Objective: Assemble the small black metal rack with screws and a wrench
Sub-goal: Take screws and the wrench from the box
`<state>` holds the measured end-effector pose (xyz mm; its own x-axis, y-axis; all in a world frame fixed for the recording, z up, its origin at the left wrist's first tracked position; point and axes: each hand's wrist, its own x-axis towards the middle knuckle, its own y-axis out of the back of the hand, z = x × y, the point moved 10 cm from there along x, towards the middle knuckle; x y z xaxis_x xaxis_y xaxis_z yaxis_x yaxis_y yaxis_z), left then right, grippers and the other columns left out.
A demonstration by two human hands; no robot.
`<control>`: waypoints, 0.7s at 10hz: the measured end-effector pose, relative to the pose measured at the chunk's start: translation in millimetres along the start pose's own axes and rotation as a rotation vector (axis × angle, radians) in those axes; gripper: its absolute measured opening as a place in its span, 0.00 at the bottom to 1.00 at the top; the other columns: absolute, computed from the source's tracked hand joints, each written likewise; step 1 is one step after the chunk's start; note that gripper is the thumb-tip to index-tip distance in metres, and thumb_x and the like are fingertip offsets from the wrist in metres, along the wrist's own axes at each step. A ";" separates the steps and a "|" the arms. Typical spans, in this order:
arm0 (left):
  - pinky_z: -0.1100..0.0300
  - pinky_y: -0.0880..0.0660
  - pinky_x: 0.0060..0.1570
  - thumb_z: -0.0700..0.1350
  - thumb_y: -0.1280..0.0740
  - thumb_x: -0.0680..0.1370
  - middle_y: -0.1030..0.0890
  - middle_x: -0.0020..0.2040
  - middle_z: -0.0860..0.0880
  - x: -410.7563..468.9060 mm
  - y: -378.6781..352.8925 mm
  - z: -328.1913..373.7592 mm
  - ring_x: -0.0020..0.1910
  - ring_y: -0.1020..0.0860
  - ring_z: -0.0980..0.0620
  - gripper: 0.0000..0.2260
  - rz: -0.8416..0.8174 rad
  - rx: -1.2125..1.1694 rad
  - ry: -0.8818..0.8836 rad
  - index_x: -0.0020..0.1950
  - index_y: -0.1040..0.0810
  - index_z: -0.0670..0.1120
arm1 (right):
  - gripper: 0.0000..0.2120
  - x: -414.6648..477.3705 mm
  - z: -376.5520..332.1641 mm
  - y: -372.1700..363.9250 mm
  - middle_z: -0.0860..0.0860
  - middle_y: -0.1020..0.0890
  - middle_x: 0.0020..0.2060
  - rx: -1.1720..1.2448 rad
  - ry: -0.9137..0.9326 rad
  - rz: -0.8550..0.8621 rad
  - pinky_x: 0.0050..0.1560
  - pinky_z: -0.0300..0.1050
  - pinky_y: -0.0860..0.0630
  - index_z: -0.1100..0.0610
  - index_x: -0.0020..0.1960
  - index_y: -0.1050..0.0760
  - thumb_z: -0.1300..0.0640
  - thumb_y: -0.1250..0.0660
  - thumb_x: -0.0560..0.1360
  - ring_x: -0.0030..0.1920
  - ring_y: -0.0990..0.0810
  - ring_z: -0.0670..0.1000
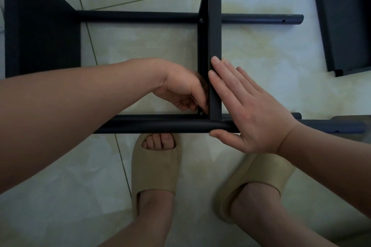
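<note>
The black metal rack (140, 17) lies on its side on the tiled floor, its round tubes running left to right. A flat shelf panel (214, 26) crosses them upright. My right hand (249, 110) lies flat with straight fingers against the panel's right face, the thumb under the near tube (160, 125). My left hand (182, 90) reaches in from the left, its fingers curled at a small screw (201, 113) in the panel's lower corner. Whether it holds a wrench is hidden. Another screw (201, 20) sits in the upper joint.
A loose black shelf panel (345, 30) lies on the floor at the upper right. A solid black side panel (40, 32) fills the left. My two feet in beige slippers (154, 168) stand just in front of the near tube.
</note>
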<state>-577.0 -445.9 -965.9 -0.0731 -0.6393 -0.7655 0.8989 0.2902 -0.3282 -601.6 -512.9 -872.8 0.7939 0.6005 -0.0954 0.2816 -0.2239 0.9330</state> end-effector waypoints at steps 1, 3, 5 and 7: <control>0.62 0.31 0.40 0.39 0.33 0.78 0.19 0.38 0.52 1.1 -3.6 -3.4 0.35 0.28 0.55 0.04 0.001 0.017 0.031 0.49 0.18 0.45 | 0.45 0.1 0.0 0.3 0.63 0.50 0.81 0.001 -0.001 -0.001 0.78 0.65 0.42 0.67 0.81 0.49 0.35 0.42 0.79 0.82 0.52 0.62; 0.64 0.29 0.37 0.34 0.33 0.77 0.21 0.33 0.52 5.4 -6.5 -0.2 0.33 0.28 0.55 0.12 0.011 -0.003 -0.021 0.38 0.19 0.48 | 0.45 0.0 -0.8 1.2 0.64 0.50 0.81 0.004 0.002 0.005 0.78 0.65 0.42 0.67 0.81 0.48 0.35 0.42 0.79 0.82 0.51 0.62; 0.62 0.29 0.39 0.33 0.33 0.76 0.21 0.35 0.50 2.1 -7.0 0.0 0.35 0.25 0.55 0.12 -0.026 -0.034 -0.028 0.39 0.17 0.48 | 0.45 0.2 -0.1 1.2 0.64 0.50 0.81 -0.002 0.001 -0.001 0.78 0.65 0.42 0.67 0.81 0.49 0.35 0.41 0.79 0.82 0.52 0.62; 0.61 0.29 0.42 0.38 0.34 0.78 0.19 0.37 0.51 2.4 -8.5 -7.7 0.36 0.27 0.54 0.05 -0.029 -0.024 0.042 0.47 0.19 0.44 | 0.45 0.2 -0.2 0.5 0.64 0.50 0.81 0.001 0.000 -0.001 0.77 0.65 0.42 0.67 0.81 0.49 0.35 0.42 0.79 0.82 0.52 0.62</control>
<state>-588.2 -444.5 -969.1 -0.1172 -0.6175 -0.7778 0.8856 0.2894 -0.3632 -601.4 -512.7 -872.3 0.7936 0.6008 -0.0967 0.2830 -0.2238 0.9326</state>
